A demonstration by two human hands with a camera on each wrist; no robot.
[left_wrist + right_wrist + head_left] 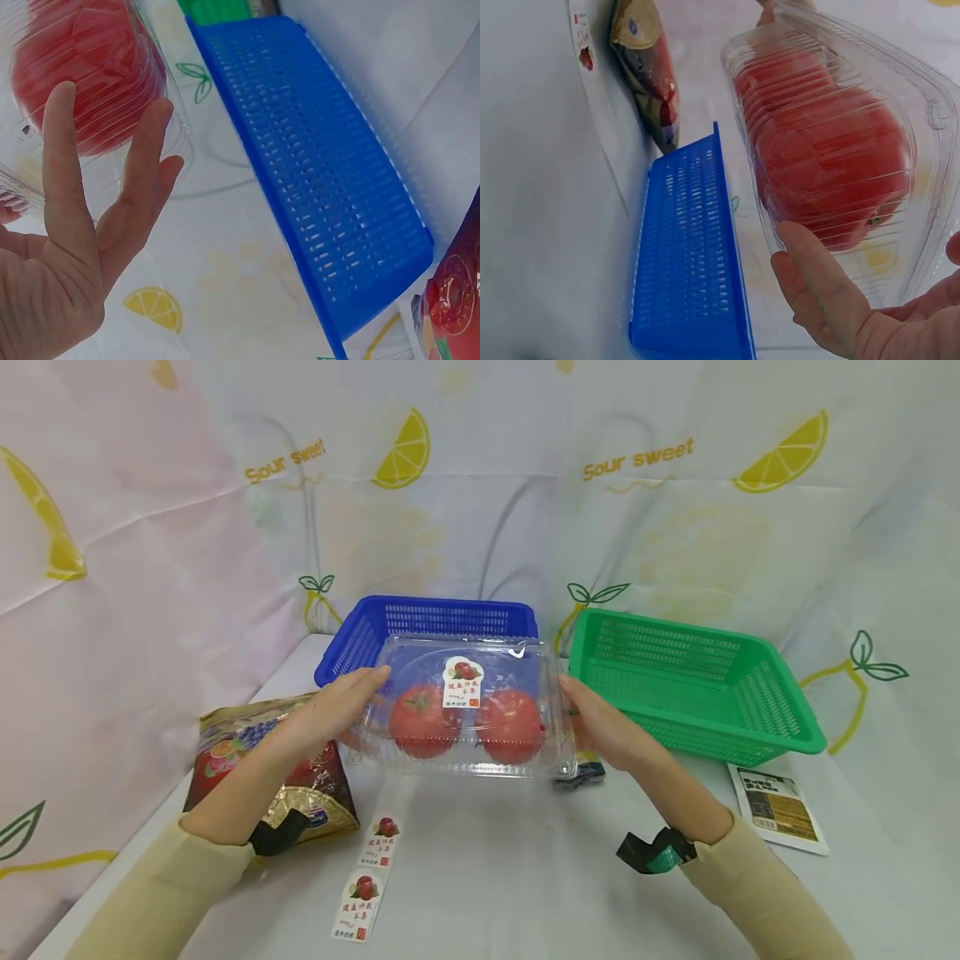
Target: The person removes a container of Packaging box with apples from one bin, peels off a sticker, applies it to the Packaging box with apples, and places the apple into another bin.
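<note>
A clear plastic clamshell box (465, 710) with two red round fruits inside and a fruit sticker on its lid is held between both hands, in front of the blue basket (442, 614). My left hand (341, 697) holds the box's left end, its fingers (75, 225) lying straight along the box (82, 75) with the thumb on the other side. At the right end my right hand (600, 722) holds it the same way. The right wrist view shows fingers (832, 307) under the box (832, 150).
A green basket (690, 685) stands right of the blue one. A shiny snack bag (300, 777) lies at the left. A strip of fruit stickers (371, 877) lies near the front. A white and brown packet (780, 810) lies at the right, a small dark item (581, 774) under the box's corner.
</note>
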